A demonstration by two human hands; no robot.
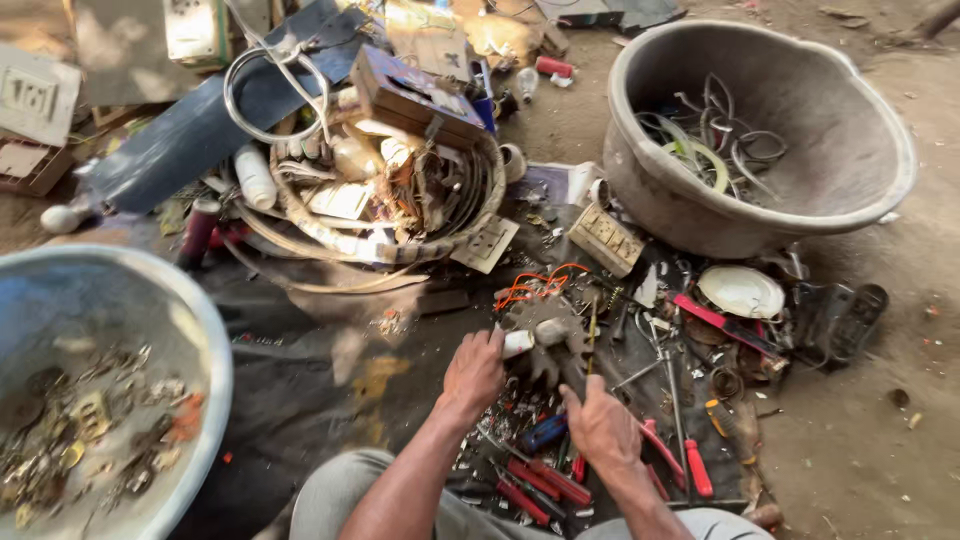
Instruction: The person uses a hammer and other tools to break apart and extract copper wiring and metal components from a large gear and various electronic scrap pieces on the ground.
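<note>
**Two hands working a small part among scrap**

Two basins are bracketing the scene. At the far left a pale basin is sitting with small bits of metal scrap lying in its bottom. Just right of it, a dark cloth is spreading over the ground. The person's left hand is curling around a small white-tipped part, fingers pressed closed on it. That part is lying against a grey lump of metal at the middle of the cloth. The right hand is closing around a dark tool handle; I cannot tell how tight. Red-handled tools are lying below. At upper right a large grey tub is holding loose wires.
</note>
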